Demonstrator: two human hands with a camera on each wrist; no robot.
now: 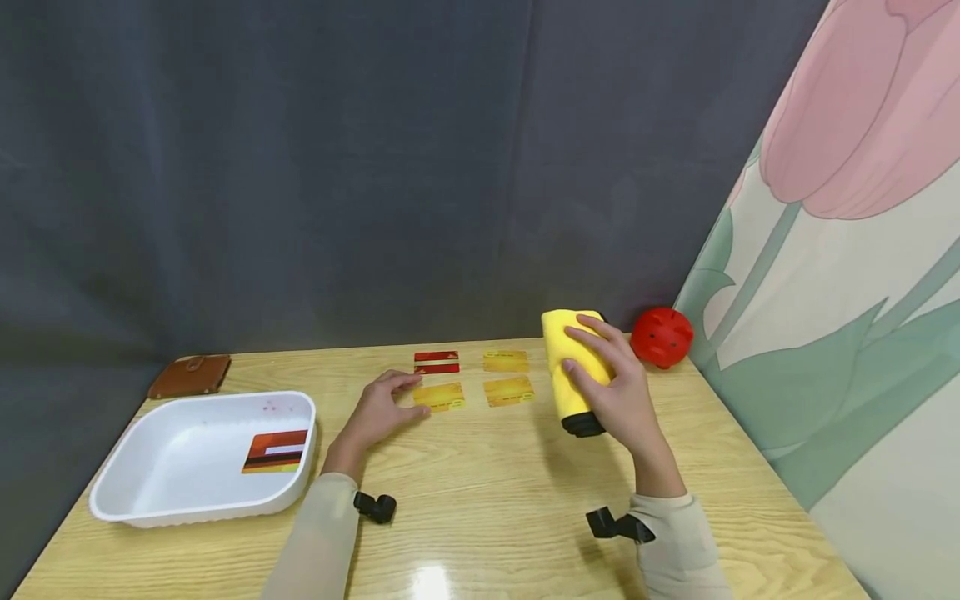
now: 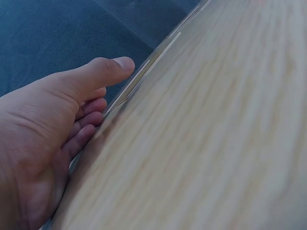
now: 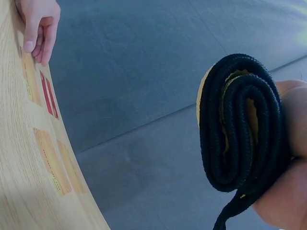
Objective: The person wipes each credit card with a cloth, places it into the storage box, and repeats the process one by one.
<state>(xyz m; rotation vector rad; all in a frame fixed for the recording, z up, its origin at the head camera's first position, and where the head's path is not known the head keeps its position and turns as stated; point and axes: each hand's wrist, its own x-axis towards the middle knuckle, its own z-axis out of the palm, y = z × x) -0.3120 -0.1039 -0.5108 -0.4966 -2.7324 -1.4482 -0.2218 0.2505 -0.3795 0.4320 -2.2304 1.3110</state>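
Observation:
My right hand (image 1: 624,393) grips a rolled cloth (image 1: 573,367), yellow outside with a black end, raised above the table. The right wrist view shows the cloth's dark spiral end (image 3: 240,124), a loose strip hanging below it. At the left edge of a yellow card (image 1: 439,397) is my left hand (image 1: 380,407), thumb and fingers spread apart. Behind that card lies a red card (image 1: 437,362) with a pale stripe. Two more yellow cards, a front one (image 1: 509,391) and a back one (image 1: 506,361), lie to the right. In the left wrist view, the left thumb (image 2: 108,69) points toward card edges.
A white tray (image 1: 197,506) stands at the left, holding a red-orange card (image 1: 275,452). Behind it lies a brown leather wallet (image 1: 190,376). At the back right sits a red piggy bank (image 1: 662,337). A dark curtain (image 1: 337,183) hangs along the table's back edge.

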